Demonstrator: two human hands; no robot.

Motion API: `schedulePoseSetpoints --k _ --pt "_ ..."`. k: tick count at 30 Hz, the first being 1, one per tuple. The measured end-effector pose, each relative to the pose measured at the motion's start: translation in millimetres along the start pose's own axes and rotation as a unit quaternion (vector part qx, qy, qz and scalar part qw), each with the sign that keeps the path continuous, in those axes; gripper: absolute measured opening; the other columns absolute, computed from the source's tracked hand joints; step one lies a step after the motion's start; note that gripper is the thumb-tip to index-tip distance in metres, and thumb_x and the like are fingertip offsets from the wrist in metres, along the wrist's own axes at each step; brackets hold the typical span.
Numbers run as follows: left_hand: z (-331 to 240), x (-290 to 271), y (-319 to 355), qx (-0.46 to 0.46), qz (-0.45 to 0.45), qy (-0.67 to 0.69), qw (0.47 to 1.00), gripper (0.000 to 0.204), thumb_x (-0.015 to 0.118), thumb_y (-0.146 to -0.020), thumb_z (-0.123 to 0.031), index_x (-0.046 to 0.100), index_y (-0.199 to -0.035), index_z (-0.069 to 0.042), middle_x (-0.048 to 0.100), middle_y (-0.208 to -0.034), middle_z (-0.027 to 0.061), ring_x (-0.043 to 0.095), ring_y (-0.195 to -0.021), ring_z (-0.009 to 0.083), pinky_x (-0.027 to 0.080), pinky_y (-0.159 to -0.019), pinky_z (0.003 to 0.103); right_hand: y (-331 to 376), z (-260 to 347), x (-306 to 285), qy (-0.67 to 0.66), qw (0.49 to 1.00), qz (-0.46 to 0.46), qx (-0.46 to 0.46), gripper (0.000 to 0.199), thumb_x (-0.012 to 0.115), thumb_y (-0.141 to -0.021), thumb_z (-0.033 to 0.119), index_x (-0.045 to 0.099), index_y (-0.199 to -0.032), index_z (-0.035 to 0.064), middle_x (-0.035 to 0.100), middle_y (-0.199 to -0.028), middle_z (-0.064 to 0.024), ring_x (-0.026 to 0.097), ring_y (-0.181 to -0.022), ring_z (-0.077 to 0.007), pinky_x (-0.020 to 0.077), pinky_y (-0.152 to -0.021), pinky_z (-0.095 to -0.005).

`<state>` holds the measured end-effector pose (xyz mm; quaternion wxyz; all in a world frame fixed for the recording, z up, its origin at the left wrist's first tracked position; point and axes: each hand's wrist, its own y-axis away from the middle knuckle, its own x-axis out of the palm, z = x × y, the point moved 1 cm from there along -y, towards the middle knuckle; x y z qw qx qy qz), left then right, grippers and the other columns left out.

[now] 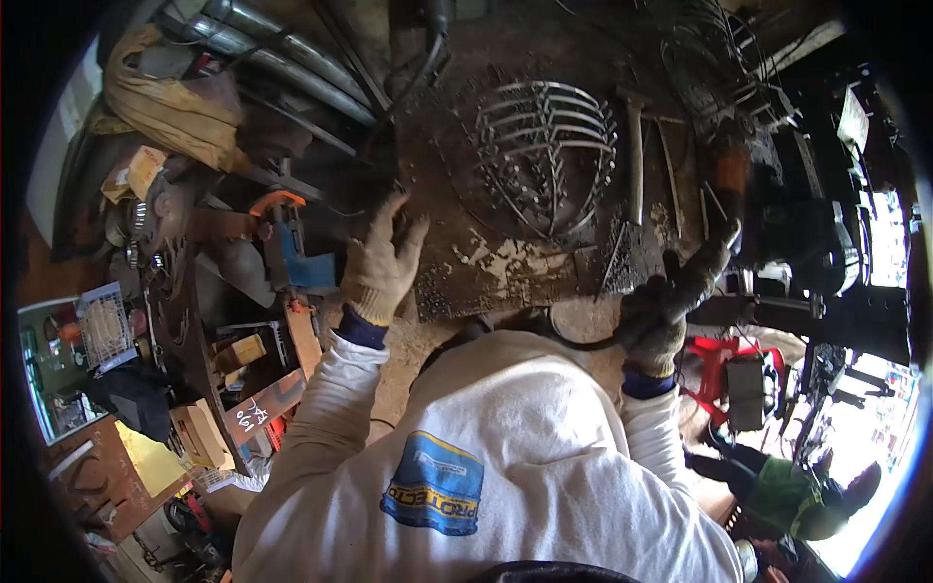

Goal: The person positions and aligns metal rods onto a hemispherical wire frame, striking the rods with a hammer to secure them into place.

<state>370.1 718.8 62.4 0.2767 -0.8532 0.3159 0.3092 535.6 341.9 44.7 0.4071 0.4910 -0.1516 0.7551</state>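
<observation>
My left hand (385, 267), in a pale work glove, is raised over the left edge of the dark metal worktable (437, 277). Its fingers are spread and nothing is in them. My right hand (653, 325), gloved too, is closed round a welding torch (702, 272) near the table's right front corner. The torch's neck points up and to the right, and a black cable (588, 345) trails from it to the left. Beyond both hands a leaf-shaped frame of bent metal rods (549, 146) lies flat on the table, touched by neither.
A hammer (636, 165) and thin rods lie right of the frame; dark bits litter the tabletop. Metal pipes (282, 49) are at the far left, with a blue-and-orange clamp-like tool (296, 248) nearer. A red stool (714, 374) stands at right, near a person in green (782, 496).
</observation>
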Motion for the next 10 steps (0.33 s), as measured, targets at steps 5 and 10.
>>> schedulePoseSetpoints --k 5,10 --pt "-35.5 -11.1 14.2 -0.044 0.032 -0.072 0.996 0.044 0.073 -0.092 -0.023 0.06 -0.13 -0.005 0.067 -0.122 0.0223 0.067 -0.109 0.0367 0.054 -0.09 0.042 -5.4 -18.2 21.2 0.16 0.975 -0.032 -0.151 0.059 0.058 -0.096 0.016 0.037 -0.15 0.0046 0.05 -0.077 0.0005 0.047 -0.063 -0.0132 0.0455 -0.057 -0.0312" --pt "-15.7 2.3 24.3 -0.103 0.015 -0.084 0.991 0.047 0.073 -0.091 -0.023 0.058 -0.134 -0.012 0.063 -0.129 0.0232 0.062 -0.12 0.0382 0.049 -0.1 0.047 -3.5 -36.7 2.0 0.381 0.907 -0.017 -0.178 0.072 0.058 -0.096 0.029 0.027 -0.158 0.0098 0.058 -0.077 -0.0039 0.055 -0.061 -0.0193 0.0483 -0.085 -0.0406"
